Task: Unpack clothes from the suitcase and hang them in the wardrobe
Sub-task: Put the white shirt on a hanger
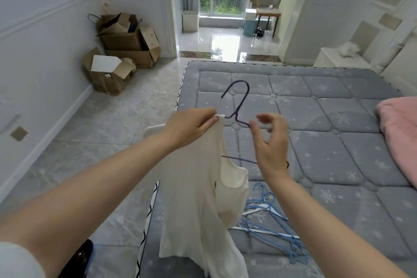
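A white sleeveless top (191,198) hangs in front of me over the bed's near corner. A dark purple wire hanger (239,106) sits in it, hook pointing up and away. My left hand (189,126) pinches the top's left strap where it lies on the hanger's arm. My right hand (269,140) is at the hanger's right arm, fingers curled loosely around the other strap; whether they grip it is unclear. The suitcase and wardrobe are out of view.
A pile of blue and white hangers (268,221) lies on the grey quilted mattress (327,142). A pink blanket (399,137) lies at the right edge. Cardboard boxes (121,52) stand in the left corner. A doorway ahead opens to a chair (268,4) and window.
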`<state>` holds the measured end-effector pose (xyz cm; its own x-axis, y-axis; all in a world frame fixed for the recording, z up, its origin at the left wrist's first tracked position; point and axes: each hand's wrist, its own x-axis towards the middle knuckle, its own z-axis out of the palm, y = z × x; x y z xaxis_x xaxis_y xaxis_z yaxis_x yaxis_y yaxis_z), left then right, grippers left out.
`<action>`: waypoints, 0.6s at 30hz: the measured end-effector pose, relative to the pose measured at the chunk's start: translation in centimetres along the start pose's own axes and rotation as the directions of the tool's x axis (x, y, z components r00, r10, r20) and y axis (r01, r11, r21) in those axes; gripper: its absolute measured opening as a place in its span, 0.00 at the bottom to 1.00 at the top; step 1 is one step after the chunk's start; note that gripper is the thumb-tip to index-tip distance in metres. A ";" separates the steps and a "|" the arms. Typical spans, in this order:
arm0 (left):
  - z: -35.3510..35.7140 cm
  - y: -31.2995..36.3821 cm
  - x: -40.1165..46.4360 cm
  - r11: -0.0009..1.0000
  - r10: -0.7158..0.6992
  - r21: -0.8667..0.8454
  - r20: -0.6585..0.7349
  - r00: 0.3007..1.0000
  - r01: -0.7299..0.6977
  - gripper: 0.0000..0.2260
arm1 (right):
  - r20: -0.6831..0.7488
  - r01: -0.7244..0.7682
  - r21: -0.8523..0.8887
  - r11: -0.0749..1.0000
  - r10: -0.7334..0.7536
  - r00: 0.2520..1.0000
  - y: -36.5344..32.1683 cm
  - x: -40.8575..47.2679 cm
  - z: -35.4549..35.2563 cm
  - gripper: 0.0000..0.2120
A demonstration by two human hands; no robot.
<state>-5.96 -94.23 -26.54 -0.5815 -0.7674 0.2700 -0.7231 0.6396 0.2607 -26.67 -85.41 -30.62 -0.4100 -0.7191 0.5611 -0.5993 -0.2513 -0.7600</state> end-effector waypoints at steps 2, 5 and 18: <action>-0.5 0.3 0.5 1.000 -0.014 -0.017 -0.033 0.999 0.014 0.13 | -0.172 -0.084 0.071 0.994 0.096 0.980 0.7 -2.1 -1.0 0.06; -1.2 0.9 1.2 1.000 -0.006 -0.028 -0.086 0.996 0.003 0.13 | -0.023 0.023 -0.012 1.000 -0.023 0.999 2.6 -6.3 -1.3 0.10; -2.7 4.2 1.3 0.969 0.104 -0.215 -0.102 0.989 -0.124 0.11 | 0.215 -0.782 -0.322 0.534 0.845 0.489 7.6 -5.5 3.2 0.25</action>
<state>-8.74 -92.43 -22.58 -0.6125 -0.6883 0.3886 -0.5485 0.7241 0.4181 -26.77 -85.45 -40.53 -0.5593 -0.7033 -0.4388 -0.2212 0.6368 -0.7386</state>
